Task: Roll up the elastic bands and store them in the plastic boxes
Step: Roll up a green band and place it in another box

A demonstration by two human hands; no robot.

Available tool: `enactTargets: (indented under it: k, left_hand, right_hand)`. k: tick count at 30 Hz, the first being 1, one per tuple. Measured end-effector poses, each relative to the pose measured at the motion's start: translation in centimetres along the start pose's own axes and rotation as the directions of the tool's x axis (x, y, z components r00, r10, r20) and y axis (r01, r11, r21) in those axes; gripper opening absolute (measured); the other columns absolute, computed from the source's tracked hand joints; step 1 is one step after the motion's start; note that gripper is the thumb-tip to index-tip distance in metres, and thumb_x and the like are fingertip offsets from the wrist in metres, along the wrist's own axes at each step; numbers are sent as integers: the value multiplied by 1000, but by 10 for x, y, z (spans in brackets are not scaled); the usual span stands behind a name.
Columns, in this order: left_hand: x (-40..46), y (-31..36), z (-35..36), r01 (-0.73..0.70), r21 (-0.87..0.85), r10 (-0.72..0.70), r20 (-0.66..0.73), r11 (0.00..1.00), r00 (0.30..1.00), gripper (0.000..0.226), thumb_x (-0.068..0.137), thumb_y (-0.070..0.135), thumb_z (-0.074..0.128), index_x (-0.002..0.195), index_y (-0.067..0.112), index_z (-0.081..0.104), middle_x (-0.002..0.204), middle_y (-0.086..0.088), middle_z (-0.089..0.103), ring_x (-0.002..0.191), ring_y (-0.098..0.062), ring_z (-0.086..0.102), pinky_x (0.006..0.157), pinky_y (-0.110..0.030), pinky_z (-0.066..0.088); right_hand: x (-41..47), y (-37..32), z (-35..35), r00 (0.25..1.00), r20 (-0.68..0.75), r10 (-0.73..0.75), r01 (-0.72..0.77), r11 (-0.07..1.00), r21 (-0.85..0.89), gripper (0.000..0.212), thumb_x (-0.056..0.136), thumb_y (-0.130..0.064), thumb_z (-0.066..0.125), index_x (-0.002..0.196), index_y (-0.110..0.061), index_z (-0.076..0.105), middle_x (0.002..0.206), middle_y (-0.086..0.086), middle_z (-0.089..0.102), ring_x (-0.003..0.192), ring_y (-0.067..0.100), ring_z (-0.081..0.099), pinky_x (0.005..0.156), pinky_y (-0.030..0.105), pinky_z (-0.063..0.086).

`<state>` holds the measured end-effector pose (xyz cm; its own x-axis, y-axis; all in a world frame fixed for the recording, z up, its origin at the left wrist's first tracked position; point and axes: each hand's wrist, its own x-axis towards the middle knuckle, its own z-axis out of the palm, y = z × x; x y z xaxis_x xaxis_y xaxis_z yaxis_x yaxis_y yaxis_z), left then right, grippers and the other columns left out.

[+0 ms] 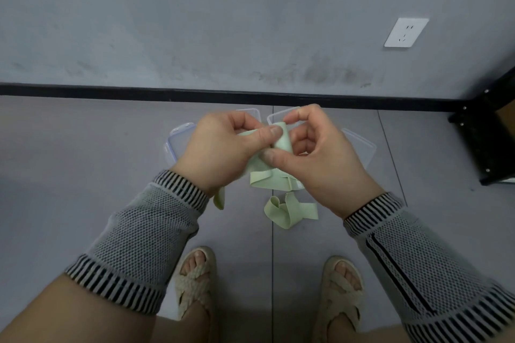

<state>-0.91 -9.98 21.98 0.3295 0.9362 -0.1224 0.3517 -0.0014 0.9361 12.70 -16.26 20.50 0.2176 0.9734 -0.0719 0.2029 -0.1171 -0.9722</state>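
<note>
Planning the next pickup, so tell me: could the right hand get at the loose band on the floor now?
Probably not yet: the right hand pinches the band being rolled with the left hand. The loose band lies uncovered below.

dim even indoor light, soft shadows under the feet, slight blur, wide-angle bending at edges

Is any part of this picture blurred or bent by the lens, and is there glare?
Head view: the left hand is slightly motion-blurred, as is the band it holds with the right hand; the baseboard bows from wide-angle distortion; light is soft and even, no glare, faint shadows only.
</note>
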Motion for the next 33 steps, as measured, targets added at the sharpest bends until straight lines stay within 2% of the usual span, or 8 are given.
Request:
enactTargets:
  k: [3,10,16,21,24,27,30,33]
  left_hand:
    - [0,0,-9,59,-82,-53,72,995,996,22,81,28,70,67,11,65,49,6,60,45,-5,53,44,-17,42]
    - [-1,-2,-16,185,-247,-98,329,951,939,27,71,30,66,74,3,65,56,-5,60,46,-11,53,45,-20,43]
    - [3,-9,-15,175,-185,-100,353,967,930,52,73,35,69,101,-8,65,98,-33,65,86,-42,63,85,-49,50]
    - [4,-11,-15,107,-13,-97,325,994,941,41,79,42,64,88,2,69,80,-22,67,70,-20,56,70,-33,45]
    - [3,-12,-16,24,96,-50,279,995,959,19,87,29,64,75,13,65,62,2,61,54,-5,51,56,-20,43]
    - [2,-11,-12,-44,126,14,228,991,974,14,86,22,64,76,13,62,57,8,55,46,1,45,48,-13,39]
    - [3,-11,-7,-61,157,34,173,986,984,13,85,21,65,75,13,64,59,9,56,48,3,46,49,-13,39]
    - [4,-11,-4,-42,146,24,122,988,992,14,86,20,61,74,14,65,65,4,59,57,-3,49,58,-22,43]
  right_hand:
    - [-3,0,-8,989,145,-17,16,1000,11,71,64,-19,85,119,-42,46,105,0,59,86,23,65,74,40,58]
    - [-4,-3,-10,966,253,-52,35,997,72,62,65,-8,83,116,-31,55,85,6,64,77,21,62,77,44,55]
    - [-4,-1,-8,965,250,-73,55,995,79,57,61,-5,85,107,-28,60,93,23,63,84,44,60,80,57,53]
    - [-4,0,-12,964,255,-72,59,997,58,57,61,-3,85,106,-26,61,90,22,63,81,44,60,78,57,53]
    - [-3,2,-15,963,262,-65,56,998,40,57,61,-1,84,106,-28,61,89,18,65,80,38,63,80,53,55]
    - [-1,3,-17,965,257,-50,50,999,7,56,61,-2,85,103,-31,62,82,9,64,75,27,63,78,48,57]
    - [-1,3,-17,969,242,-55,89,987,-134,55,61,-6,86,102,-33,61,78,6,62,70,26,61,72,40,57]
    - [-1,2,-16,969,236,-77,149,941,-304,53,62,-13,86,101,-36,60,72,-6,59,60,5,57,64,23,53]
